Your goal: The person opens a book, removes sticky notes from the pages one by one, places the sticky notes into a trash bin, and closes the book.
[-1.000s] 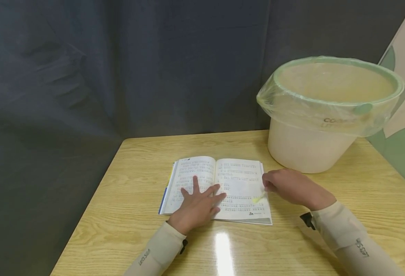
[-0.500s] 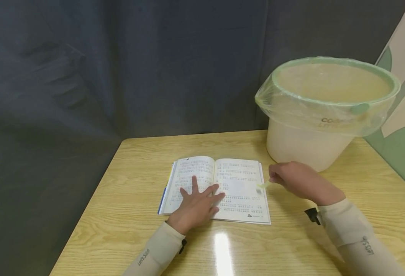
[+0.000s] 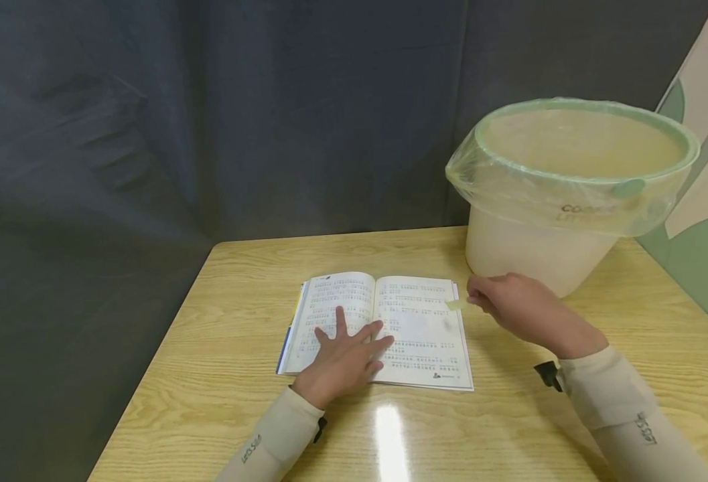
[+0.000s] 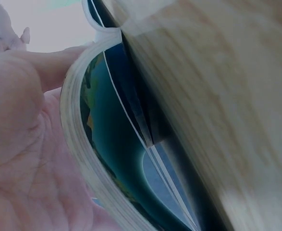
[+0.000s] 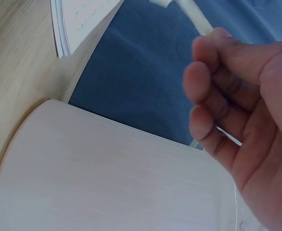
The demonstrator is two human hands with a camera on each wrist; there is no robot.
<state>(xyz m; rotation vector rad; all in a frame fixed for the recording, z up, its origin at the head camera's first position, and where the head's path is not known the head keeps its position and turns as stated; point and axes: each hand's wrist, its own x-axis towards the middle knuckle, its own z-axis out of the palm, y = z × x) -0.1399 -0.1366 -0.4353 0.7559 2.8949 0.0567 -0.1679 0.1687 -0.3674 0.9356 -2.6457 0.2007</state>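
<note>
Since the earlier head views, the right hand (image 3: 513, 306) has risen off the lower right page and drawn back toward the page's upper outer corner, carrying a small pale yellow strip (image 3: 455, 304) with it; the left hand (image 3: 346, 355) has not shifted. Right hand: thumb and curled fingers pinch the strip at one end. Strip: held just above the right edge of the open book (image 3: 416, 321), long axis roughly level, free end pointing left toward the page. In the right wrist view the strip (image 5: 194, 17) projects beyond the fingertips (image 5: 198, 79), though blur makes its exact material hard to judge, possibly a sticky tab. Left hand: fingers straight and spread, palm pressed flat across the gutter and lower left page, holding the book open. The right hand alone touches the strip; the left lies well apart from it, across the right page. Book: flat on the wooden counter (image 3: 221, 375), spine running away from the person. Behind the right hand, a pale bin (image 3: 534, 258) lined with a green-tinted bag (image 3: 510, 191) stands near the counter's far right corner.
</note>
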